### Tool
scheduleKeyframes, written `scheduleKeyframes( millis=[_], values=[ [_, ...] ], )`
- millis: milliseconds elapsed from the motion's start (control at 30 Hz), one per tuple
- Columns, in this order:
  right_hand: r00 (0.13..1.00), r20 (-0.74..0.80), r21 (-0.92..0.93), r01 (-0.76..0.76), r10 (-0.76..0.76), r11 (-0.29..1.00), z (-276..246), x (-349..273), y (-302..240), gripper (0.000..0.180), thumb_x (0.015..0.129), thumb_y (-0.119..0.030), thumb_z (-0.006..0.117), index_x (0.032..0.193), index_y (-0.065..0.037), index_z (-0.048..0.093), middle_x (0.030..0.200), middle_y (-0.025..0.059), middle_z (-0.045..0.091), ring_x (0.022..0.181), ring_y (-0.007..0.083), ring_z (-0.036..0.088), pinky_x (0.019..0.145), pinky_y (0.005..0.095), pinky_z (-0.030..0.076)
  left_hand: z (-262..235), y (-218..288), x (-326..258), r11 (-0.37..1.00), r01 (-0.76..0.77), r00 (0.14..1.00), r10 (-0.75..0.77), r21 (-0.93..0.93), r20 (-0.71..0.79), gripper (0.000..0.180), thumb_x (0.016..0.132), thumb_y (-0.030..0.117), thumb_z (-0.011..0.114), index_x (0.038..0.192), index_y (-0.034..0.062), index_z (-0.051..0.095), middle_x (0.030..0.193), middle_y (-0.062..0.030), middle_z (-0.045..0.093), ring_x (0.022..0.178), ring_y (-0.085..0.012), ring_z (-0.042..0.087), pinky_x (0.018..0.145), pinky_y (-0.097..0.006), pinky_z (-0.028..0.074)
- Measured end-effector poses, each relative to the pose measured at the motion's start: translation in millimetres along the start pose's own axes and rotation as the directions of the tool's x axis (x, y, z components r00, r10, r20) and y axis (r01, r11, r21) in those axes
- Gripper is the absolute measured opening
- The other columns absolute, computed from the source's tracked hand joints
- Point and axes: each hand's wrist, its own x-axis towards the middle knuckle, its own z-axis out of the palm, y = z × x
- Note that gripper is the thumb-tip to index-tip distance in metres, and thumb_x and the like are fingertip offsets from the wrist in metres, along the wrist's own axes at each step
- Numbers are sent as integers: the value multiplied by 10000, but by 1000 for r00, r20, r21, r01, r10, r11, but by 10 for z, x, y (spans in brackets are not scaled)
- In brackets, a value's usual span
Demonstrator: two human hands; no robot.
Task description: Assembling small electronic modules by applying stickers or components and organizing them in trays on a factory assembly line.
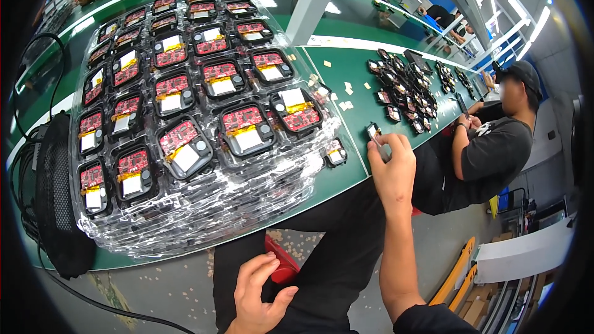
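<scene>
My right hand [396, 170] reaches out over the green bench and pinches a small black-cased electronic device [374, 130] between thumb and fingers. Above my lap hangs my left hand [260, 294], its fingers curved and apart, holding nothing. To the left rises a stack of clear plastic trays [204, 210]. In the top tray's pockets sit several black device housings [247, 128] with red circuit boards, white battery-like blocks and yellow strips. One similar unit [335, 153] lies on the bench between the trays and my right hand.
A heap of black devices [405, 89] spreads across the bench [346, 173] at right, with small pale scraps [345, 105] nearby. At the left edge lie a black mesh bag [55, 192] and cables. A co-worker [495, 130] sits at right; a grey post [315, 3] stands beyond the trays.
</scene>
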Motion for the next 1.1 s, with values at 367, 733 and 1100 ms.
scheduleKeyframes(
  millis=[367,733,1100],
  values=[
    [925,212,591,136,-316,795,-538,-708,-554,397,677,-161,926,892,-30,618,976,160,686,727,183,649,554,267,494,73,-3,-46,840,155,983,-182,-520,0,550,833,136,826,1287,-52,580,1250,-221,621,1160,-360,617,999,-400,499],
    [785,383,793,-8,-487,609,-445,-1155,-953,391,734,-221,898,969,-48,638,998,84,658,724,194,676,558,285,565,17,-59,-32,671,218,952,-308,-709,1,699,772,381,880,1246,-30,572,1178,-183,606,1097,-303,662,966,-426,555],
    [775,154,472,487,-612,735,-301,-1215,-905,385,676,-82,834,1052,-82,753,862,22,570,596,124,547,481,259,442,-71,-220,-72,620,156,964,-266,-769,-19,648,794,163,870,1307,-71,550,1285,-186,536,1175,-305,618,1016,-398,505]
  ],
)
